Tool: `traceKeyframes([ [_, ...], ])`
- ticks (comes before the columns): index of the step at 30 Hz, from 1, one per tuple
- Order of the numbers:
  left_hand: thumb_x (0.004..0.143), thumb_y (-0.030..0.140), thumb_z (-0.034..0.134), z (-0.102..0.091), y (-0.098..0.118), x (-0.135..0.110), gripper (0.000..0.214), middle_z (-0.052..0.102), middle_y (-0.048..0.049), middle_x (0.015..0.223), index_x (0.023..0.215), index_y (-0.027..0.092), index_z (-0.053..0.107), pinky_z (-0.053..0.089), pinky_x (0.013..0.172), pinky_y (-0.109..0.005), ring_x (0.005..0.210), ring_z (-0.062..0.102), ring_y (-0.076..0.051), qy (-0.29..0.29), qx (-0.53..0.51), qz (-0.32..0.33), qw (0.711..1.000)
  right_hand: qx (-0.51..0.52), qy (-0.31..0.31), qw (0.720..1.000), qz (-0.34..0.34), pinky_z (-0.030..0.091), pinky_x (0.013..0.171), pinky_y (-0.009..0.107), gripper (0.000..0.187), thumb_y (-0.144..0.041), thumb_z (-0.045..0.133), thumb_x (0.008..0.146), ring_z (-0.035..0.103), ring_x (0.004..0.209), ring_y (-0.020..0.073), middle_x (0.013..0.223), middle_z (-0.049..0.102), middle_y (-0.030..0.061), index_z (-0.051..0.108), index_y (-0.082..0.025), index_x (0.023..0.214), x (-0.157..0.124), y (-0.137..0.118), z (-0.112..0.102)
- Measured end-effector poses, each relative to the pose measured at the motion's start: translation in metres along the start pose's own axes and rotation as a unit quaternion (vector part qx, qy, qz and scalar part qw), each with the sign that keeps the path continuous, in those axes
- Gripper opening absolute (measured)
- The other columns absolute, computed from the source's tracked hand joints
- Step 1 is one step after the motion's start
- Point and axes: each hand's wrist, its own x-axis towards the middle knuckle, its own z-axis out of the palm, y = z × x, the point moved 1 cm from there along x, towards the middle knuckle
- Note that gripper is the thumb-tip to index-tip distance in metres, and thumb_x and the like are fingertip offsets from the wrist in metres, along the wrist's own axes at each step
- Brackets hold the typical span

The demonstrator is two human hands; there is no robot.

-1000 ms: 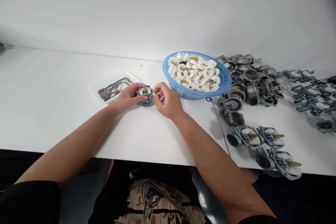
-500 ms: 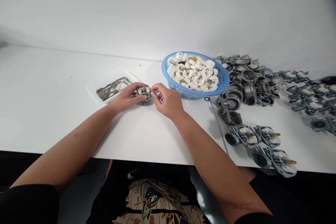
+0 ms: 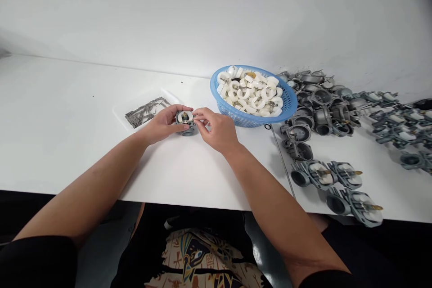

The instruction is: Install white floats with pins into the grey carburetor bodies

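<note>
My left hand (image 3: 163, 125) grips a small die-cast carburetor body (image 3: 185, 129) low over the white table. A white float (image 3: 184, 115) with a tiny brass part sits on top of the body. My right hand (image 3: 216, 131) pinches in at the body's right side, thumb and forefinger together. Anything thin between those fingertips is too small to make out. Just left of my left hand lies a shallow clear tray (image 3: 119, 112) holding several thin metal pins (image 3: 145, 113).
A blue plastic basket (image 3: 258, 117) full of white floats stands just beyond my right hand. Several bare carburetor bodies (image 3: 320, 108) are heaped to the right, and carburetors with floats fitted (image 3: 354, 207) lie near the table's front edge. A small black O-ring (image 3: 267, 127) lies by the basket.
My right hand has moved left, its fingertips closing in on the carburetor body. The float and brass part now show more clearly on top. The view has shifted slightly.
</note>
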Motion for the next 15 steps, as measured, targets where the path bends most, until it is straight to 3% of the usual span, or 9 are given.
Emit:
traceKeyframes([
  [7,0.075,0.034,0.084,-0.0036,-0.0012,0.0000,0.060,0.066,-0.0096,0.113,0.130,0.022,0.063,0.052,0.091,-0.040,0.104,0.062,-0.025,0.002,0.032,0.019,0.999,-0.120,-0.005,0.991,-0.051,0.040,0.067,0.030,0.028,-0.017,0.048,0.098,0.065,0.077,0.0183,0.087,0.074,0.0003,0.065,-0.024,0.119,-0.0003,-0.0068,-0.0005],
  [15,0.075,0.040,0.083,-0.0011,0.0005,0.0002,0.060,0.068,-0.0090,0.110,0.129,0.023,0.064,0.051,0.088,-0.039,0.099,0.062,-0.023,0.023,0.051,0.006,0.998,-0.088,0.028,0.994,-0.051,0.044,0.079,0.032,0.027,-0.011,0.051,0.094,0.061,0.090,0.0214,0.096,0.073,0.0018,0.064,-0.022,0.116,0.0000,-0.0061,0.0025],
])
